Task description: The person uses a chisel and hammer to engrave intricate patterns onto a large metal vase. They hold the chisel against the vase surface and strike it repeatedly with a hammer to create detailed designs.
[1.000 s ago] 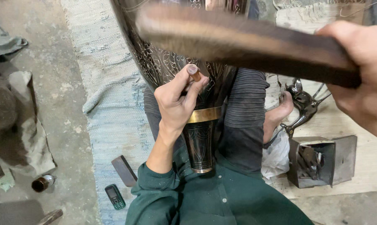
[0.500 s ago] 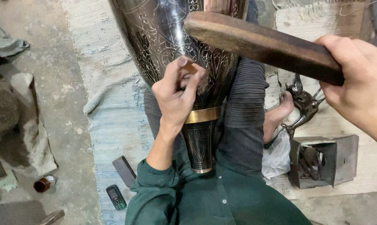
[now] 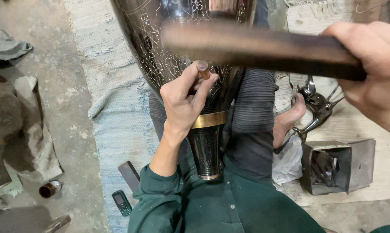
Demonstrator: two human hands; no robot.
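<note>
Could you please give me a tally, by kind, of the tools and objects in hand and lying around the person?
Engraved metal vase: 1
Wooden mallet, in the right hand: 1
Chisel, in the left hand: 1
Mobile phone: 1
Small brown bottle: 1
Open metal box: 1
Total: 6

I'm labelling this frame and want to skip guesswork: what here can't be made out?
Head view, the only one:
- Vase: its upper part is cut off by the top edge.
- Mallet: motion-blurred; its striking end can't be made out.
- Chisel: only its top shows; the left hand hides the tip.
- Right hand: cut by the right edge.
- Metal box: contents too dark to tell.
- Small bottle: too small to identify.
</note>
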